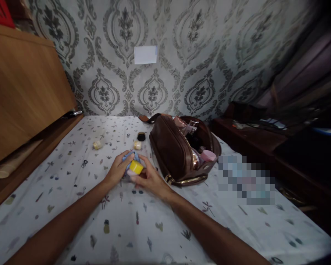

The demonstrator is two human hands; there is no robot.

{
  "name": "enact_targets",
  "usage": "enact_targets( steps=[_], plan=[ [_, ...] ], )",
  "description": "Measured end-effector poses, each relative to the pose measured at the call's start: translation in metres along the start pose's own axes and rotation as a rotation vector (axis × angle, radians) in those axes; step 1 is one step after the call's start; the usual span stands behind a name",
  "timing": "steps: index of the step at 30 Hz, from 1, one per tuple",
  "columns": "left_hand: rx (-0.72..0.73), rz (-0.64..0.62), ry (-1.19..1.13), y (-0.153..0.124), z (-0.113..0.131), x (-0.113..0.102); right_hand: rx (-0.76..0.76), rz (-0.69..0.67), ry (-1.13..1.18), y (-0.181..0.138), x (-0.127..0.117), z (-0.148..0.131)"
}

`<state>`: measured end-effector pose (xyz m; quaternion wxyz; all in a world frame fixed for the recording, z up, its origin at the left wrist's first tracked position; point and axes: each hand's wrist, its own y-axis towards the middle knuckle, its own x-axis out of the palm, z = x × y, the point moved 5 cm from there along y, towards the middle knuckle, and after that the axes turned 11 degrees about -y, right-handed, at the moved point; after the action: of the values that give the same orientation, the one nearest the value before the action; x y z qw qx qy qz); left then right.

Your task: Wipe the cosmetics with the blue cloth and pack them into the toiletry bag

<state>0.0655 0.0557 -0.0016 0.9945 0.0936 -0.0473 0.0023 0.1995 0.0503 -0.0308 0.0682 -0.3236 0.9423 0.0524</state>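
Container with a yellow band (136, 167), small, held off the patterned sheet (121, 224) just below the centre of the frame. Pale part shows at its lower left, partly covered by fingers and blurred. Yellow part faces up and to the right of the frame. Long axis hard to settle: seems to run tilted, lower left to upper right, but neither end shows cleanly; which end is the top, cannot tell.

Left hand (118, 167) curled in from the left, thumb pressing a bunched blue cloth (127, 158) against the container. Right hand (151, 176) pinches the container from the right, thumb below, fingers above.

Step in hand, by judgement: wiping the container. Next move would call for a firm right-hand pinch and a turn of the container, so the cloth reaches the covered side.

Beyond the hands, above them in the frame: small jar (137, 145) and dark round item (141, 136) close together; second jar (96, 145) farther left, apart from both. Right of centre: brown bag (168, 147), unzipped, with a pink round item (208, 156) among its contents. Wooden cabinet (24, 88) at upper left; white card (145, 55) on the wall, upper centre.
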Motion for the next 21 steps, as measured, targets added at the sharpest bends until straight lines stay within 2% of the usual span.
enact_targets(
  steps=[5,8,14,18,21],
  plan=[
    [0.066,0.071,0.101,-0.003,0.005,0.000,-0.031,0.061,-0.354,-0.006,0.002,-0.008],
    [0.107,0.112,0.167,-0.005,0.007,-0.001,-0.064,0.072,-0.397,-0.007,0.004,-0.011],
    [0.155,0.188,0.232,-0.004,0.011,-0.006,-0.122,0.077,-0.071,-0.002,0.006,0.000],
    [0.126,0.141,0.192,-0.003,0.010,-0.007,-0.040,0.178,0.085,0.004,0.000,0.006],
    [0.104,0.080,0.193,-0.004,0.011,-0.004,0.015,0.228,0.298,0.005,-0.006,0.006]
  ],
)
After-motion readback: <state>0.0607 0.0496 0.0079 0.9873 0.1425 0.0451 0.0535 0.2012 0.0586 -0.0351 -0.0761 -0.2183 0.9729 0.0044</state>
